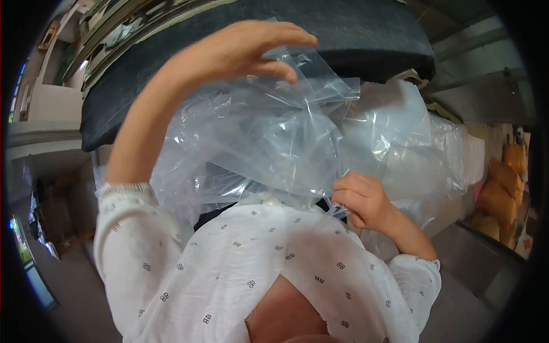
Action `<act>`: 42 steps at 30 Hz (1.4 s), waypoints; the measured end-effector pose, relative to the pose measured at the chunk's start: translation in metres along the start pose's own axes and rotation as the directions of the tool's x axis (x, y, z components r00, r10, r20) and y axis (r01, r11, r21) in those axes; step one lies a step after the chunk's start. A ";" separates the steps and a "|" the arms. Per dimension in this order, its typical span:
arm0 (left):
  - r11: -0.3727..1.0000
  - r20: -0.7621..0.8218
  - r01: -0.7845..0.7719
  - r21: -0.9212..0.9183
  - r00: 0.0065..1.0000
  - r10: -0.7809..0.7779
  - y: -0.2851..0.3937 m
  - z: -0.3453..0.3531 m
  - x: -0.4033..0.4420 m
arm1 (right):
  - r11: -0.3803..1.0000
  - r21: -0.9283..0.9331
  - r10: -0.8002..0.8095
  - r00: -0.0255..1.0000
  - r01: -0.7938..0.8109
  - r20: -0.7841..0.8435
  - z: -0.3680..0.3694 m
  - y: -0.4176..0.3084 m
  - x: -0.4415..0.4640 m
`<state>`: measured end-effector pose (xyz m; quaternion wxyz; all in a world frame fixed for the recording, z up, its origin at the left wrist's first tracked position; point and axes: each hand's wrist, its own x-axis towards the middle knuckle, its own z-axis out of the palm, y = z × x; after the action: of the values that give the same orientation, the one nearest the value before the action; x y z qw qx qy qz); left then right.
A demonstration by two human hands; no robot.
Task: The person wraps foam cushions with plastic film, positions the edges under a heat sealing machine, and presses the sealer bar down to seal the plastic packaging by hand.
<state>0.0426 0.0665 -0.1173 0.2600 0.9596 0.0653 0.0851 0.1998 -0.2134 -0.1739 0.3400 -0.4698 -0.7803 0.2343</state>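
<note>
A: Head view. How far along?

B: Partway, I'd judge. Clear plastic (274, 143) opened out loosely, one gathered bit in hand. Left undone, by its look: the bulk lies neither flat nor folded.

A: Grip?

B: Right hand (363, 200) clenched on that gathered bit, close to the shirt (251, 251). Left hand (254, 54) beyond, fingers stretched, thumb apart; no pinch visible. Whether it touches the film behind it, cannot tell.

A: Position of the plastic?

B: In front of the torso, between the two hands, its far part overlapping the dark cloth (372, 28).

A: Appearance?

B: See-through, thin, glossy. Sharp creases, bright glints, a corner sticking out rightward below the left hand. More plastic, a paler heap (406, 137), sits just beside it on the right. Joined or separate: unclear.
</note>
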 end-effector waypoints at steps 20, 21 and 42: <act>0.935 0.366 0.239 -0.262 0.921 -0.133 -0.020 -0.057 0.087 | 0.906 0.061 0.422 0.905 -0.420 -0.047 -0.019 0.051 -0.066; 0.936 0.323 0.197 -0.291 0.941 -0.097 -0.017 -0.056 0.087 | 0.906 0.085 0.418 0.907 -0.414 -0.041 -0.023 0.062 -0.070; 0.702 -0.559 -0.145 -0.697 0.723 -0.406 0.063 0.112 0.087 | 0.842 0.307 0.539 0.653 -0.444 -0.532 -0.101 0.095 0.057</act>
<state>0.1551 -0.0277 -0.1690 0.5662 0.6790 0.1917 0.4262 0.3108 -0.1152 -0.1547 0.5264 -0.6860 -0.4543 0.2144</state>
